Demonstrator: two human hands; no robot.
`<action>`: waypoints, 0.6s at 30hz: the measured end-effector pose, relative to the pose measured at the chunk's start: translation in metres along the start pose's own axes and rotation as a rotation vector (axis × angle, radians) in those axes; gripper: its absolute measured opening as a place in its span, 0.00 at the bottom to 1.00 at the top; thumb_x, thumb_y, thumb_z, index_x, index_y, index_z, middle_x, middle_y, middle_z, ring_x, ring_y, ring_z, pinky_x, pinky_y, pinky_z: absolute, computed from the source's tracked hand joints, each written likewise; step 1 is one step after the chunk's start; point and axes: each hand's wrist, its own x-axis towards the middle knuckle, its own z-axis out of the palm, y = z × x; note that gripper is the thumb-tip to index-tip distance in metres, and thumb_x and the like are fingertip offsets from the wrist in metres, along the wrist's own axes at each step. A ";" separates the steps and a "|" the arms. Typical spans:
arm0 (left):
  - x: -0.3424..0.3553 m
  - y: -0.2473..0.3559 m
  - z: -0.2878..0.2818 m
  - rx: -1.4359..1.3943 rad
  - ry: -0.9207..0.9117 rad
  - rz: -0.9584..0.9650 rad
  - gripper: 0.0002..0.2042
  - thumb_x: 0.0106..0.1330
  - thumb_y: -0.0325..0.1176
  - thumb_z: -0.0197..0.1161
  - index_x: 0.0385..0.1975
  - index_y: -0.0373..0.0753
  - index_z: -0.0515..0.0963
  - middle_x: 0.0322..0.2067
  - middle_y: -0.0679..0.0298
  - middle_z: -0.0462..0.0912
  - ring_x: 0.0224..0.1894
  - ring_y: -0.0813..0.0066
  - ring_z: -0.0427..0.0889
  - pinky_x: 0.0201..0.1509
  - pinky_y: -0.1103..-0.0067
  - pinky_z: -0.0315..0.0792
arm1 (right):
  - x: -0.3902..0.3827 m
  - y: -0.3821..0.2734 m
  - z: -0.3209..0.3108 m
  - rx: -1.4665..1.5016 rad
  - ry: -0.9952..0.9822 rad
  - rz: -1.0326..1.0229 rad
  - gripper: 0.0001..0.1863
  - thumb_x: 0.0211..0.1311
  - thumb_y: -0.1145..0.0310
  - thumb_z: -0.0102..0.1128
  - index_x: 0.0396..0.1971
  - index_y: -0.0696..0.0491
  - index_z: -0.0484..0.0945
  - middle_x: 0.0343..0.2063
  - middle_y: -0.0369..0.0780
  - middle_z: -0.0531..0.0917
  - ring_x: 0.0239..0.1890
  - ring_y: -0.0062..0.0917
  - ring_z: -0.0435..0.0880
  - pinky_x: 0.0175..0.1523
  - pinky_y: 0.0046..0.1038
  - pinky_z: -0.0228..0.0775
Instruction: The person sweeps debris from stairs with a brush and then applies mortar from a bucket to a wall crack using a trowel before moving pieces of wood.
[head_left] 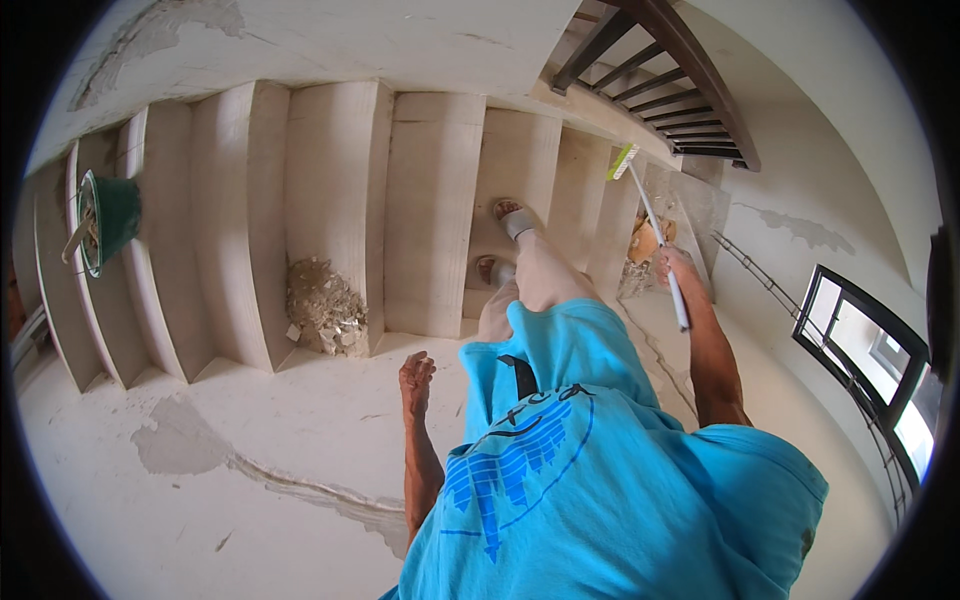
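My right hand [678, 267] is closed round the pale handle of a broom [653, 212], whose green and white head [621, 163] rests beside the foot of the railing, over the steps at the right. Close to my body on the left, my left hand [417, 372] hangs with curled fingers. A small pale spot shows at its fingertips, too small to name. Broken plaster and rubble [326, 308] lie heaped on a step to the left of that hand. Another heap of debris [645, 242], with an orange-brown piece in it, lies under the broom handle.
Pale concrete stairs [432, 210] run across the view, and my sandalled feet [510, 215] stand on them. A green bucket [122, 212] with a stick-like handle sits far left. A dark railing [660, 85] rises at the upper right. Cables [770, 285] run along the wall near a window [865, 350].
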 end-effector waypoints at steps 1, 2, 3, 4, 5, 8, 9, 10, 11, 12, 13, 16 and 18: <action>-0.001 -0.007 0.003 -0.014 -0.009 0.002 0.22 0.61 0.44 0.63 0.49 0.34 0.73 0.34 0.62 0.80 0.35 0.74 0.77 0.38 0.79 0.70 | -0.013 -0.005 -0.002 -0.028 -0.023 -0.019 0.13 0.65 0.66 0.45 0.49 0.48 0.70 0.15 0.29 0.64 0.09 0.13 0.61 0.10 0.20 0.52; -0.001 -0.009 0.007 0.000 -0.017 0.003 0.22 0.62 0.44 0.62 0.49 0.34 0.73 0.33 0.62 0.79 0.35 0.74 0.77 0.38 0.79 0.70 | -0.028 -0.011 -0.002 -0.055 -0.039 -0.034 0.14 0.65 0.66 0.45 0.49 0.48 0.70 0.15 0.29 0.64 0.09 0.13 0.61 0.10 0.20 0.52; 0.001 -0.009 0.008 0.017 -0.036 -0.003 0.22 0.62 0.44 0.62 0.48 0.34 0.74 0.34 0.62 0.79 0.35 0.74 0.77 0.38 0.79 0.70 | -0.044 -0.016 0.006 -0.050 -0.106 -0.030 0.14 0.64 0.67 0.47 0.48 0.49 0.71 0.14 0.29 0.64 0.09 0.14 0.62 0.10 0.21 0.54; -0.001 -0.012 0.009 0.025 -0.032 -0.009 0.22 0.62 0.44 0.62 0.48 0.34 0.74 0.34 0.62 0.79 0.35 0.74 0.78 0.38 0.79 0.70 | -0.056 -0.023 0.027 -0.060 -0.192 -0.026 0.13 0.62 0.68 0.48 0.47 0.50 0.71 0.13 0.29 0.64 0.09 0.15 0.63 0.10 0.22 0.55; -0.001 -0.011 0.010 0.037 -0.039 -0.012 0.22 0.62 0.44 0.62 0.48 0.34 0.74 0.34 0.62 0.79 0.36 0.74 0.78 0.38 0.79 0.70 | -0.064 -0.026 0.045 -0.062 -0.269 -0.025 0.13 0.61 0.69 0.49 0.46 0.51 0.72 0.11 0.30 0.64 0.09 0.15 0.63 0.11 0.23 0.56; 0.004 0.009 0.009 0.087 -0.021 -0.030 0.21 0.62 0.43 0.61 0.48 0.33 0.74 0.35 0.61 0.79 0.36 0.73 0.78 0.39 0.79 0.70 | -0.052 -0.028 0.094 -0.363 -0.244 -0.137 0.25 0.58 0.73 0.49 0.58 0.51 0.69 0.15 0.33 0.69 0.10 0.18 0.67 0.14 0.23 0.60; 0.004 0.016 0.006 0.077 -0.002 -0.010 0.21 0.63 0.43 0.61 0.49 0.33 0.73 0.35 0.61 0.79 0.36 0.73 0.78 0.39 0.79 0.70 | -0.056 -0.037 0.111 -0.539 -0.237 -0.229 0.26 0.57 0.73 0.48 0.59 0.51 0.68 0.16 0.35 0.71 0.11 0.19 0.69 0.15 0.23 0.62; 0.004 0.022 0.002 0.068 0.018 0.009 0.21 0.63 0.42 0.61 0.49 0.33 0.73 0.35 0.61 0.79 0.37 0.73 0.78 0.40 0.79 0.70 | -0.057 -0.042 0.120 -0.715 -0.229 -0.322 0.27 0.57 0.74 0.48 0.60 0.51 0.68 0.17 0.37 0.74 0.12 0.21 0.71 0.17 0.24 0.65; 0.004 0.027 0.000 0.054 0.038 0.026 0.21 0.63 0.42 0.60 0.49 0.33 0.73 0.35 0.60 0.79 0.37 0.73 0.78 0.40 0.79 0.70 | -0.054 -0.043 0.122 -0.833 -0.170 -0.361 0.27 0.56 0.75 0.48 0.60 0.50 0.68 0.20 0.40 0.76 0.14 0.24 0.73 0.19 0.26 0.67; 0.004 0.032 -0.004 0.049 0.052 0.053 0.21 0.64 0.42 0.60 0.50 0.33 0.73 0.36 0.60 0.80 0.37 0.72 0.78 0.41 0.78 0.71 | -0.051 -0.043 0.124 -0.951 -0.109 -0.400 0.28 0.55 0.75 0.49 0.60 0.50 0.69 0.22 0.42 0.78 0.16 0.27 0.76 0.22 0.29 0.69; 0.004 0.037 -0.007 0.068 0.063 0.040 0.22 0.63 0.42 0.60 0.51 0.33 0.72 0.37 0.58 0.80 0.39 0.71 0.79 0.43 0.76 0.71 | -0.048 -0.042 0.125 -1.068 -0.046 -0.439 0.28 0.55 0.76 0.49 0.59 0.50 0.69 0.24 0.45 0.80 0.18 0.30 0.79 0.25 0.31 0.72; 0.002 0.038 -0.010 0.097 0.073 0.015 0.23 0.63 0.43 0.60 0.52 0.33 0.71 0.40 0.55 0.80 0.41 0.67 0.80 0.45 0.73 0.73 | -0.025 -0.032 0.090 -1.470 0.057 -0.848 0.31 0.55 0.74 0.50 0.62 0.46 0.65 0.28 0.49 0.81 0.26 0.38 0.83 0.32 0.38 0.75; 0.000 0.022 -0.009 0.058 0.058 -0.012 0.23 0.63 0.43 0.60 0.51 0.34 0.72 0.40 0.56 0.80 0.41 0.68 0.80 0.45 0.73 0.73 | -0.030 -0.043 0.079 -1.660 0.052 -0.735 0.32 0.57 0.75 0.50 0.64 0.44 0.62 0.27 0.49 0.81 0.29 0.40 0.82 0.36 0.38 0.75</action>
